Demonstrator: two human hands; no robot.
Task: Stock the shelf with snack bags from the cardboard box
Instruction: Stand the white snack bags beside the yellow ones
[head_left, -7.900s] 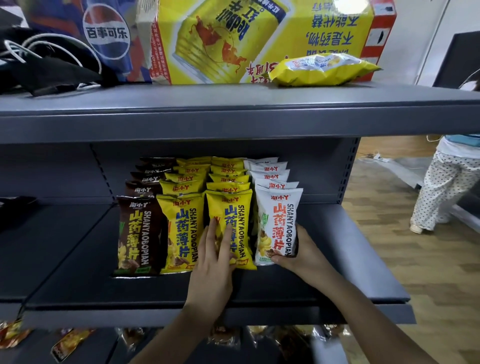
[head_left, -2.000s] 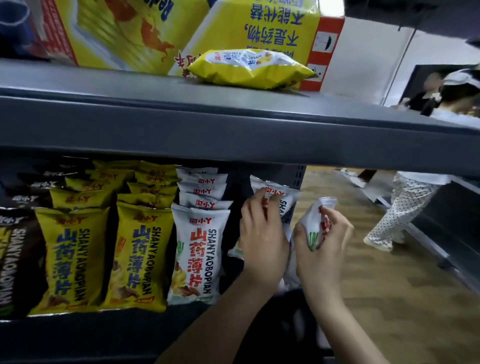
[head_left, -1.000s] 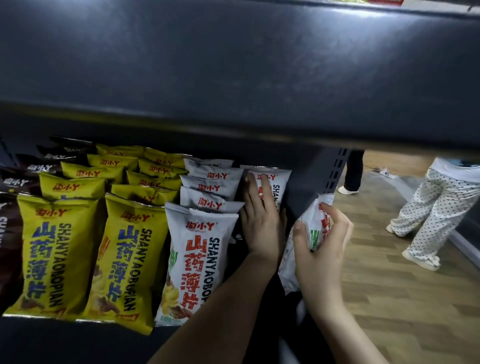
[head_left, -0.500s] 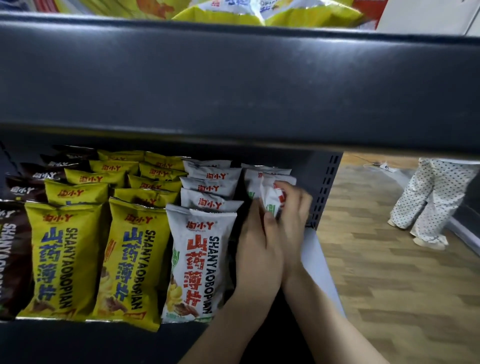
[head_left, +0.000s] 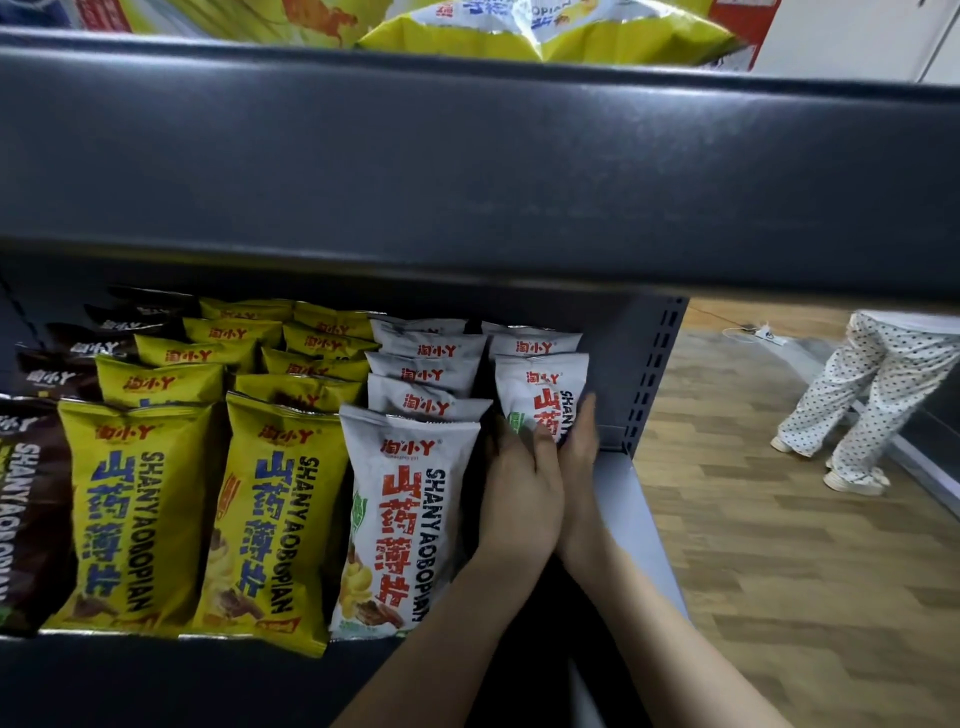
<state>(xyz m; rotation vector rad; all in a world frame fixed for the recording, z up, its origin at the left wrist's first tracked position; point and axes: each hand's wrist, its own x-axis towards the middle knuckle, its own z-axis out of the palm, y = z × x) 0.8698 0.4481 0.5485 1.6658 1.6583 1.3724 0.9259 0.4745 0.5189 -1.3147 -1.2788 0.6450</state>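
**White bag goes upright in the far-right row**

Head view: White foil, red print: the bag (head_left: 540, 397) stands upright at centre right of the frame, at the front of a short row of white bags (head_left: 530, 344) beside the shelf's perforated upright (head_left: 652, 374). Both hands are on it. The left hand (head_left: 519, 493) cups its lower left side, fingers curled against the face; the right hand (head_left: 576, 467) presses its lower right edge, fingers straight along the foil. The hands touch each other below the bag.

The step in hand looks like seating this bag and squaring it with its row. The next move likely calls for letting go without tipping it, then drawing both hands straight back toward the lower edge of the frame for another bag. The box is out of view.

Room is tight. The upper shelf (head_left: 467, 156) fills the top half of the frame and overhangs the work. To the left, the full white row (head_left: 410, 519) stands just beside the left hand; yellow rows (head_left: 270, 519) and brown bags (head_left: 26, 519) lie further left. The shelf floor (head_left: 628, 499) shows bare grey in front of the new row, so more bags fit there. At right, a person (head_left: 878, 395) stands well apart on the wood floor (head_left: 779, 571).
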